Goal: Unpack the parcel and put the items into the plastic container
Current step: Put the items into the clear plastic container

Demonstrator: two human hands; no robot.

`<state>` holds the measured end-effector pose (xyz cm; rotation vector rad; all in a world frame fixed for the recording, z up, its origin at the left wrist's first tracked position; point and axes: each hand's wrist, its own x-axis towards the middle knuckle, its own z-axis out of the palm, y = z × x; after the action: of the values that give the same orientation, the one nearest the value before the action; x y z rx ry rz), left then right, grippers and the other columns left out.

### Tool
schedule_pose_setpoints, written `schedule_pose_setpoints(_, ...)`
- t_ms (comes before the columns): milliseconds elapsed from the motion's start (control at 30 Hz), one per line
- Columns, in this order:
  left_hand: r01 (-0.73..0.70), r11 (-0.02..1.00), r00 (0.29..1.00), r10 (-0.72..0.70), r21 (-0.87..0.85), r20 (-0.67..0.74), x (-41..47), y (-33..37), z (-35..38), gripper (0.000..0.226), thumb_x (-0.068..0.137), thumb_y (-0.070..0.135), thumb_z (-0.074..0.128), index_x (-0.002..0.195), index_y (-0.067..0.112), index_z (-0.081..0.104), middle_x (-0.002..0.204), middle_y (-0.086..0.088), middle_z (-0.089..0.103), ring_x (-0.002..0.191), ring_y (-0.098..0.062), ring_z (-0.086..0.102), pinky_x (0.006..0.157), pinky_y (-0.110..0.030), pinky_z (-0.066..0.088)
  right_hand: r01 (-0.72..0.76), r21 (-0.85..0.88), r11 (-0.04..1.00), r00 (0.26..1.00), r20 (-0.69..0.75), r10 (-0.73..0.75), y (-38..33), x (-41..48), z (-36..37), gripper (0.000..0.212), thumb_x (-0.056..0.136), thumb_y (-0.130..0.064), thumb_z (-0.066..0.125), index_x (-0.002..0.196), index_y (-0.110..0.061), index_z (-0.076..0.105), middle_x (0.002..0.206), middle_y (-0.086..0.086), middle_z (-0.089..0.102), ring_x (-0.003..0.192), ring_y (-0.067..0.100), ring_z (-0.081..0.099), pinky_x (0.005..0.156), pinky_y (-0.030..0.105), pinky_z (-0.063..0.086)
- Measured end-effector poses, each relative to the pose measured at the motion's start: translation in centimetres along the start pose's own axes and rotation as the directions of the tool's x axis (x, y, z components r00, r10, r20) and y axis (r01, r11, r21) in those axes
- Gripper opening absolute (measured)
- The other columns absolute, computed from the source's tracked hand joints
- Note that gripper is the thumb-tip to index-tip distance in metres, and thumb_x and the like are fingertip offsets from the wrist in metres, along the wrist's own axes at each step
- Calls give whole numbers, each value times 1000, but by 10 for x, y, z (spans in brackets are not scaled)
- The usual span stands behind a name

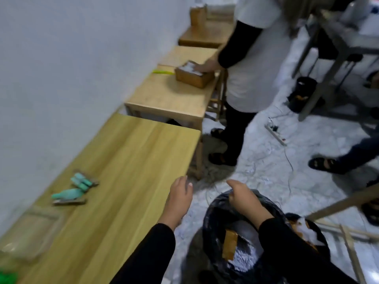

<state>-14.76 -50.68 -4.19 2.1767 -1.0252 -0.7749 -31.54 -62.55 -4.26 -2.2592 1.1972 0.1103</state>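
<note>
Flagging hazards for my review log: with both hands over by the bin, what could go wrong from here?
1. The teal packaged items lie loose on the wooden table, outside the clear plastic container; they could be forgotten.
2. The right hand hovers over the black bin bag holding cardboard and shredded paper; a wanted item might get discarded.
3. Cables and a power strip trail across the floor: a trip hazard.

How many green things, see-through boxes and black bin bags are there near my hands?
Teal-green packaged items on the table: 2
Clear plastic container: 1
Black bin bag: 1
Total: 4
</note>
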Motion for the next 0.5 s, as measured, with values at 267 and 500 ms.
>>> schedule_pose_setpoints(267, 195, 979, 837, -201, -66, -508, -70, -85, -158, 39, 97, 20, 42, 132, 2, 46, 136, -14, 48, 127, -27, 43, 104, -32, 32, 308, 21, 951, 950, 44, -308, -185, 8, 38, 49, 90, -9, 46, 138, -10, 39, 144, 10, 44, 130, 26, 43, 105, 34, 39)
schedule_pose_setpoints(500, 465, 812, 442, -557, -351, -703, -142, -189, -229, 44, 96, 15, 42, 136, -3, 38, 140, -21, 40, 129, -34, 38, 107, -39, 30, 514, 58, 856, 831, 215, -513, -319, 26, 104, 57, 92, -25, 50, 143, -9, 28, 149, 10, 35, 137, 24, 32, 110, 31, 29)
